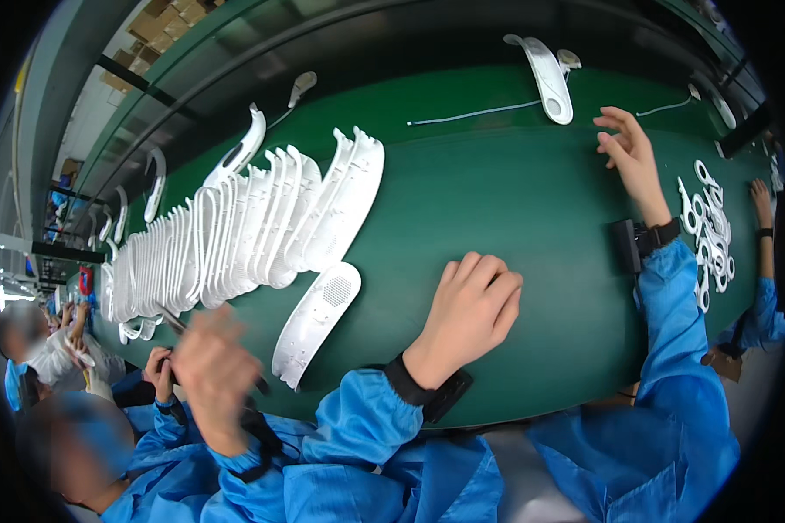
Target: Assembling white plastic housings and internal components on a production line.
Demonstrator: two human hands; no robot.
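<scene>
1. The left hand (472, 312) rests at lower centre on the green conveyor-like table (514, 200). Its fingers are curled together into a loose fist, with nothing visible inside. It seems simply parked there.
2. Just left of that fist lies a long white plastic shell with a perforated round grille (318, 324). It lies flat and apart from the hand, probably so that its grille is easy to see.
3. The right hand (629, 150) is stretched to the upper right with its fingers apart and empty. I cannot tell whether the fingertips touch the table.
4. Nearest to it, at the top edge, is a slim white curved plastic housing (549, 80) with a thin white cable (475, 113) beside it.
5. A long row of matching white shells (244, 228) stands on edge at left, each leaning on the next, which appears to keep them upright.
6. A co-worker's blurred hand (211, 366) is at lower left, and small white looped parts (710, 228) are heaped at right.
</scene>
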